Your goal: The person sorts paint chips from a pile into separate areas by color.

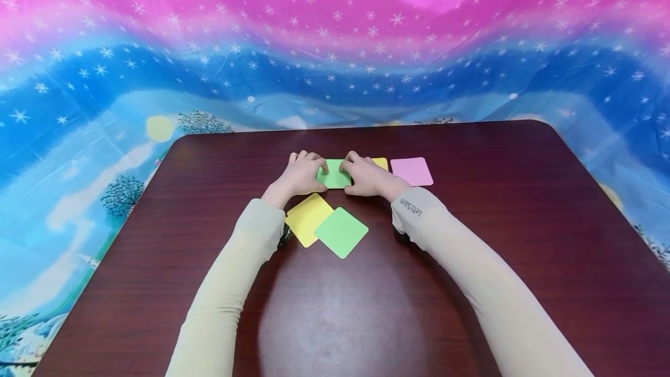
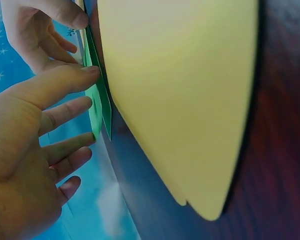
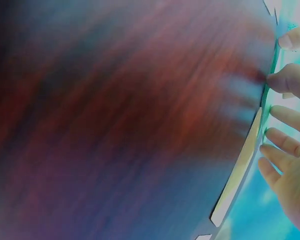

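Observation:
At the far middle of the table, both hands hold a green rounded-corner square card (image 1: 335, 174) from opposite sides. My left hand (image 1: 300, 174) grips its left side, thumb low and fingers along the top. On the right side my right hand (image 1: 369, 177) does the same with its thumb near the lower corner. In the left wrist view, green card edges (image 2: 94, 100) show between thumb and fingers. Partly hidden behind the right hand lies a yellow card (image 1: 382, 163), with a pink card (image 1: 412, 171) to its right.
Closer to me, a second green card (image 1: 341, 233) overlaps another yellow card (image 1: 307, 219), both turned diagonally. The dark reddish-brown table (image 1: 523, 202) ends at a back edge, beyond which hangs a patterned pink and blue cloth (image 1: 335, 45).

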Tool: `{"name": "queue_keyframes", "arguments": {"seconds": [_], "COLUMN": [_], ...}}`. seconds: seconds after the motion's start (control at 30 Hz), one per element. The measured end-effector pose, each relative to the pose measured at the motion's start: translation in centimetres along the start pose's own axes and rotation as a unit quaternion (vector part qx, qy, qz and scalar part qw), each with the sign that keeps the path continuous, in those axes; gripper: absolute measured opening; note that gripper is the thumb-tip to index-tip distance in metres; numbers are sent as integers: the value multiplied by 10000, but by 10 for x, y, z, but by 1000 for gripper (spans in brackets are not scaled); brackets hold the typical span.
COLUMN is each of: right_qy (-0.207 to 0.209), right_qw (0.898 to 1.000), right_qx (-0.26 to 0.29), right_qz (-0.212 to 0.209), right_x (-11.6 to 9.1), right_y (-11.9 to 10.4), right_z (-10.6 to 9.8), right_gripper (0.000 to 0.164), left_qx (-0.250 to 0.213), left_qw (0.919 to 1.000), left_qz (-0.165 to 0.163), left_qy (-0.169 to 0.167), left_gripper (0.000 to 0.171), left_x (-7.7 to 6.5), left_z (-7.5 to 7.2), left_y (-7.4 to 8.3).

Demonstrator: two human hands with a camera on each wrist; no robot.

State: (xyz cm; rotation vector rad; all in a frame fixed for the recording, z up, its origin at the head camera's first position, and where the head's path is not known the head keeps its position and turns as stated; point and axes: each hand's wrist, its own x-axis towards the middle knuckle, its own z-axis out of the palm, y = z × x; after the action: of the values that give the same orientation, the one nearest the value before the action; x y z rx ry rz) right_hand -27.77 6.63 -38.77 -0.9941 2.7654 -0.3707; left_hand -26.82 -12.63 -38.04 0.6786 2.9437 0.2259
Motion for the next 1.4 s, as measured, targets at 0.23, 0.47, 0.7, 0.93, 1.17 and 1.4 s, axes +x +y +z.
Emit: {"name": "queue_keyframes", "arguments": {"seconds": [0.23,0.47,0.7,0.93,1.17,1.4], "right_qy": [-4,-127,-180,-99,-30,148], "right_qw": [9997,9978,9978,9989,9989,9982], "right_qx": [-252,-651,-639,-448,-435,-435], "right_qz": [22,67,61,-16,-193,-394], "right_x": [2,4,1,-9,-22,-37], "right_y": [1,1,2,3,-1,-6], "right_z": [3,5,4,-2,-8,-11], "right_gripper": [45,45,47,49,45,40], "left_qx": [-174,-428,-470,-399,-468,-629], "left_qw": [9997,9982,9983,9988,9971,9942], "left_qz": [6,-120,-68,188,548,768], "left_qy": [-146,-403,-335,-194,-243,-420], "left_gripper": [32,34,37,44,47,47], "left_x": [3,3,-3,-12,-18,-22], "left_z": [2,5,1,-3,-2,-1], "left_y": [-1,-4,-1,0,5,10]}}
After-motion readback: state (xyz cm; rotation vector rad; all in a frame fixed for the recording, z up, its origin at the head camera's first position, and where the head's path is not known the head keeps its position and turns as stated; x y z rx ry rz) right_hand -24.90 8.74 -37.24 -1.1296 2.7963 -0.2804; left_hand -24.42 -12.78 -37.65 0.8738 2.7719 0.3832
